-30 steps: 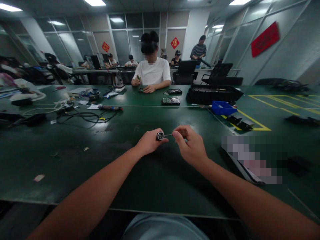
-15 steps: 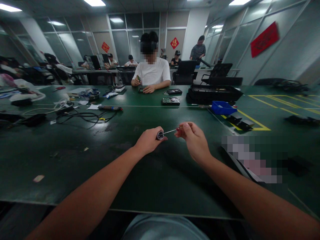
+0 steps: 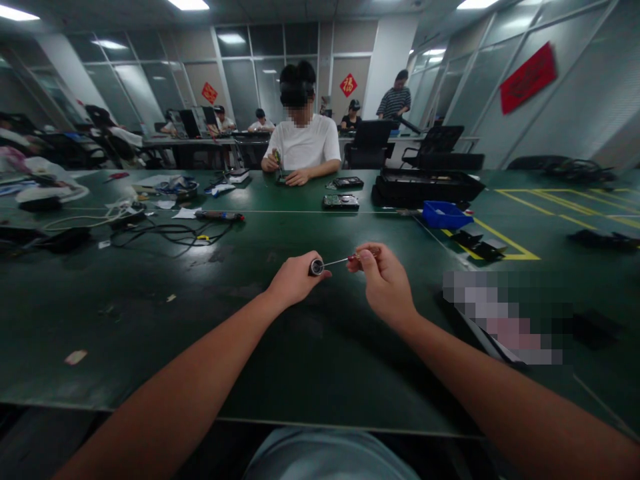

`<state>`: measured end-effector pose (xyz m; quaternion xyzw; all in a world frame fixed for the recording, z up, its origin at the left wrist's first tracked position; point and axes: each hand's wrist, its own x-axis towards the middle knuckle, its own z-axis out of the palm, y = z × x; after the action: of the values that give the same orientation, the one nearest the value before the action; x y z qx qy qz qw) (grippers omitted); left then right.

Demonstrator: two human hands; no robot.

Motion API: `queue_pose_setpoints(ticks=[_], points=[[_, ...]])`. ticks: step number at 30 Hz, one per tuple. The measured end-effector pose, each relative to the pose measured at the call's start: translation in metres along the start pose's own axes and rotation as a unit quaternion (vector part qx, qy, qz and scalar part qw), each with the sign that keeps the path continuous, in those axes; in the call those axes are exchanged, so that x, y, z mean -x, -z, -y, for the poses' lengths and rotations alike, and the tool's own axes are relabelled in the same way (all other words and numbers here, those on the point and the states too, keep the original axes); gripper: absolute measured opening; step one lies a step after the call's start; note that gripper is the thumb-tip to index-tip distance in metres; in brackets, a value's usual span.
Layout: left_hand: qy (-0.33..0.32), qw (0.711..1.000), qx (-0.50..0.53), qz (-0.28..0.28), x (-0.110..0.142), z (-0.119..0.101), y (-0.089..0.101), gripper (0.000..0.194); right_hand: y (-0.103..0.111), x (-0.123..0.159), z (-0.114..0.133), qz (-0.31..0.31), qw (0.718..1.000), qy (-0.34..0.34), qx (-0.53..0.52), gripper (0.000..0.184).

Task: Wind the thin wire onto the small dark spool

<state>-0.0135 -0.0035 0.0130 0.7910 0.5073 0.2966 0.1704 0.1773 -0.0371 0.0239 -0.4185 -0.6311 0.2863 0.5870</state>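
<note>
My left hand (image 3: 293,281) is closed around a small dark cylindrical part (image 3: 317,267) with a round metal face turned to the right. My right hand (image 3: 383,283) pinches the brownish handle of a thin screwdriver (image 3: 345,259). Its metal shaft runs left and its tip meets the face of the part. Both hands hover just above the dark green table (image 3: 210,313), near its middle.
A person in a white shirt (image 3: 304,143) sits across the table working on small parts. Hard drives (image 3: 341,201), a blue bin (image 3: 444,215), a black tray (image 3: 425,187) and tangled cables (image 3: 170,233) lie farther back. A flat blurred item (image 3: 505,320) lies at the right.
My right hand rose and turned, tilting the screwdriver handle upward. Both hands drifted slightly up and left. The part stays in my left hand.
</note>
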Motion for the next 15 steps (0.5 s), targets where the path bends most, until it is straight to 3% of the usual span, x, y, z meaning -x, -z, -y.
queue_pose_setpoints(ticks=[5,11,15], points=[[-0.002,1.000,0.022,0.004,0.000,0.001,-0.003,0.025,0.001,0.002,0.004,-0.006,0.999,0.013,0.045,0.023],[-0.001,0.999,0.031,0.015,0.001,0.002,-0.004,0.026,0.008,0.004,0.019,0.023,0.973,0.059,0.221,0.028],[-0.002,0.999,0.034,0.022,0.001,0.001,-0.005,0.026,0.009,0.006,0.019,0.060,0.974,0.090,0.198,0.016]])
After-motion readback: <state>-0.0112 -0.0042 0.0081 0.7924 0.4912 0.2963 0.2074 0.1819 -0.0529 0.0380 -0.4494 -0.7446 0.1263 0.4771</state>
